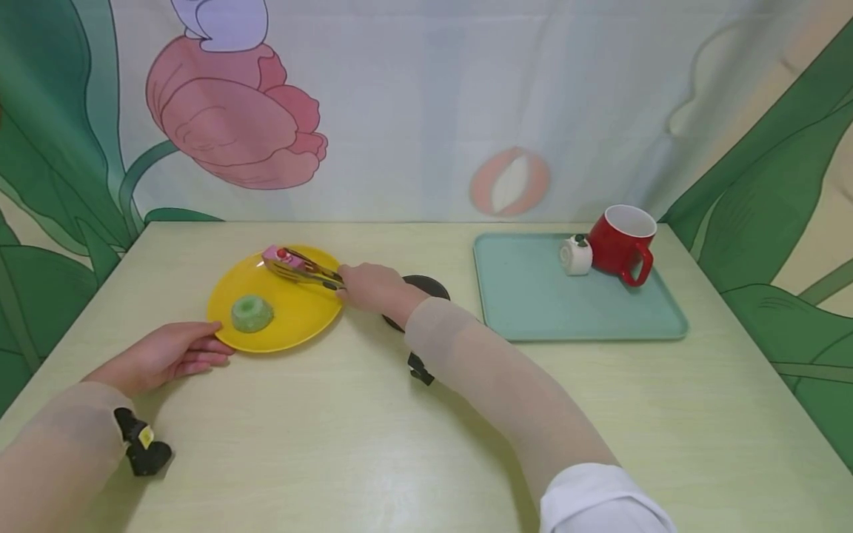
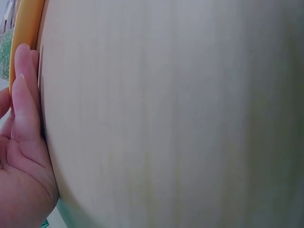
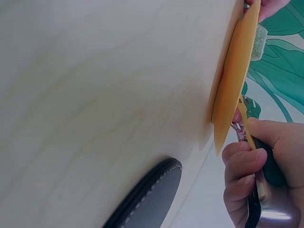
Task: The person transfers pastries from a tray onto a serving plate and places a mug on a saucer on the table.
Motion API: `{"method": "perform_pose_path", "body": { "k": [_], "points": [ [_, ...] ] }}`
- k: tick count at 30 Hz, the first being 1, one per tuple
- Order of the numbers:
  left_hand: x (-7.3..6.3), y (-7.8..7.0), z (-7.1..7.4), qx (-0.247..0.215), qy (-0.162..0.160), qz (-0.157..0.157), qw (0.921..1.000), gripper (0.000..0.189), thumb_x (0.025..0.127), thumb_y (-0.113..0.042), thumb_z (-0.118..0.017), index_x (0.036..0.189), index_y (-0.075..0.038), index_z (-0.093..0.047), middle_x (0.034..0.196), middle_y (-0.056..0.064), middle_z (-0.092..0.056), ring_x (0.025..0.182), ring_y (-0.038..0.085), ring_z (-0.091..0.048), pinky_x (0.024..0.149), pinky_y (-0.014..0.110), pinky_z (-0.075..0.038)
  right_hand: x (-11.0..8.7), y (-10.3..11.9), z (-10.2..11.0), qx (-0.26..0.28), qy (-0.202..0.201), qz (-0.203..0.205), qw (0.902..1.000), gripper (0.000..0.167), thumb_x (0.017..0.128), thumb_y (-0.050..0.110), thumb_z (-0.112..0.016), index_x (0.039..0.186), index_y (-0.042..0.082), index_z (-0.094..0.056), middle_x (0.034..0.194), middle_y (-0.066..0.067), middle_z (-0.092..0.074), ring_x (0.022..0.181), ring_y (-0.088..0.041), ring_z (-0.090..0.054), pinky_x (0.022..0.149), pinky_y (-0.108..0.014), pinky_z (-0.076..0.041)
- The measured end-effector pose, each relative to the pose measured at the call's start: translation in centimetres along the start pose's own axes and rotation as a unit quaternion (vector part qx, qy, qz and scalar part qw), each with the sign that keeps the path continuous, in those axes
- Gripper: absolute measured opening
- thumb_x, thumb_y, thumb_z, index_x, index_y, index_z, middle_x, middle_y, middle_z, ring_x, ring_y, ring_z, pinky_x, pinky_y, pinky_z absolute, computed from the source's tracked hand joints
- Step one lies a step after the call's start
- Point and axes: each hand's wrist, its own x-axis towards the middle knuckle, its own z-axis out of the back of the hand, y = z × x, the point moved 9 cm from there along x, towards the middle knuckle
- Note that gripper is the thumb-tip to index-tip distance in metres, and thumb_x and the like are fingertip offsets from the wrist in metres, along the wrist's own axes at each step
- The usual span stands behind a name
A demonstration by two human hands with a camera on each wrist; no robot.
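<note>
- Left hand [image 1: 163, 355]: pinches yellow plate [image 1: 300, 318] rim at 8 o'clock.
- Right hand [image 1: 375, 287]: apart from left; grips tongs [image 1: 295, 275], from 3 o'clock.
- Pink cake [image 1: 273, 255]: plate's 12 o'clock, between tong tips; whether clamped, cannot tell.
- Green cake [image 1: 252, 314]: on plate, 8 o'clock.
- Tray [image 1: 526, 303]: plate's 3 o'clock, 1 red mug [image 1: 609, 244].

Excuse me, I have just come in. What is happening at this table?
A person's left hand pinches the rim of a yellow plate, while the right hand grips tongs whose tips are at a pink cake piece near the plate's far edge. Whether the piece is lifted, I cannot tell. A green cake sits on the plate nearer the left hand. To the right, a teal tray holds a red mug and a small white roll.
</note>
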Motion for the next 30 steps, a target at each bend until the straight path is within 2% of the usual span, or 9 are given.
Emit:
{"method": "perform_pose_path", "body": {
  "k": [10,18,30],
  "points": [
    [-0.2,-0.1,0.0,0.004,-0.002,0.002,1.0000,0.054,0.099,-0.043,-0.040,0.127,0.004,-0.042,0.097,0.001,-0.069,0.089,0.013,-0.066,0.079,0.023,-0.052,-0.1,-0.3,0.0,0.020,-0.002,-0.001,0.9998,0.042,0.096,0.043,-0.046,0.126,0.014,-0.046,0.097,0.000,-0.057,0.082,-0.016,-0.053,0.067,-0.029,-0.045],
    [0.0,0.2,0.1,0.001,-0.003,0.006,1.0000,0.054,0.098,-0.043,-0.041,0.127,0.003,-0.041,0.096,0.001,-0.069,0.089,0.013,-0.066,0.078,0.023,-0.052,-0.5,-1.0,-0.3,0.038,-0.002,-0.001,0.9993,0.053,0.095,0.046,-0.046,0.134,0.011,-0.041,0.109,-0.003,-0.059,0.083,-0.015,-0.054,0.070,-0.029,-0.047],
    [0.1,0.0,0.1,0.009,0.000,0.006,0.9999,0.058,0.098,-0.043,-0.040,0.132,0.005,-0.036,0.098,0.001,-0.069,0.091,0.014,-0.066,0.079,0.024,-0.052,-1.6,-2.0,-0.4,0.039,-0.012,0.011,0.9991,0.050,0.094,0.048,-0.047,0.126,0.010,-0.046,0.086,0.000,-0.057,0.072,-0.016,-0.054,0.059,-0.028,-0.045]
  ]
}}
